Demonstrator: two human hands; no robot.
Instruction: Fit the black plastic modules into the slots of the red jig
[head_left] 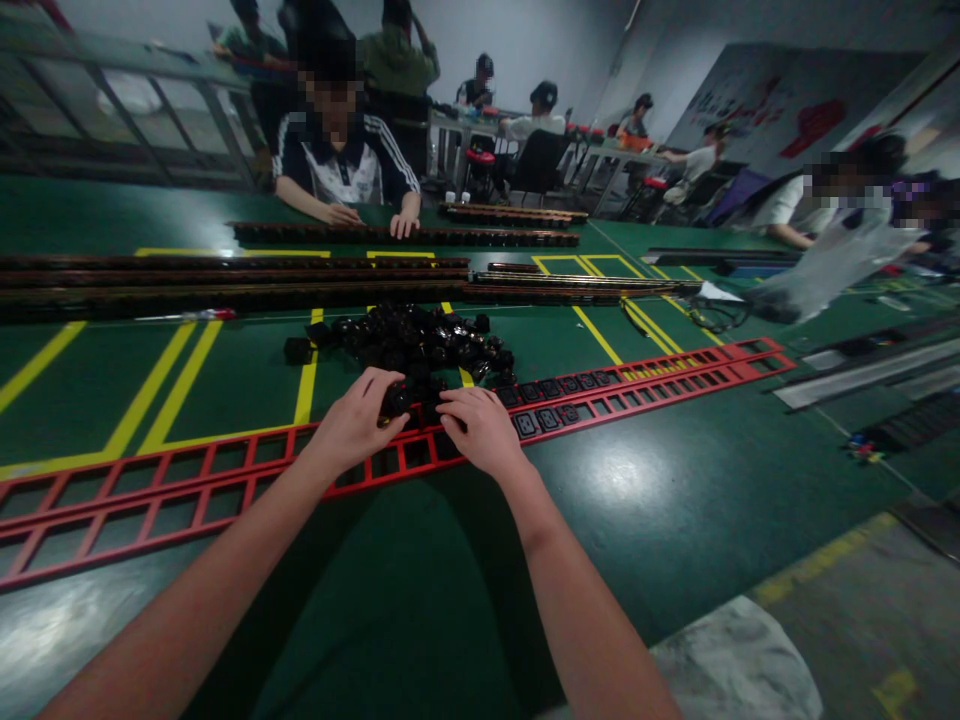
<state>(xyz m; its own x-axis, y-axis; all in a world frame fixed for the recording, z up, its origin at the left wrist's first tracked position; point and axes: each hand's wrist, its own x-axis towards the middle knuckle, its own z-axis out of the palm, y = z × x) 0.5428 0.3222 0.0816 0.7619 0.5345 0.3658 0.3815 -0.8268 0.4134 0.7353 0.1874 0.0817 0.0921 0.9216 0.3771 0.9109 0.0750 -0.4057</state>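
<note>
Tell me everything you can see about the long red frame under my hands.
The red frame is a long, flat double strip of rectangular slots, plastic or painted metal by its look. It lies on the green table, running from lower left to upper right. Most slots are empty; several right of the hands hold black sockets. The left hand and right hand rest on it.

two red frames (225, 470), two hands (420, 425)

green table (675, 500); yellow lines (180, 385), seated person (337, 150), dark strips (225, 275)
</note>
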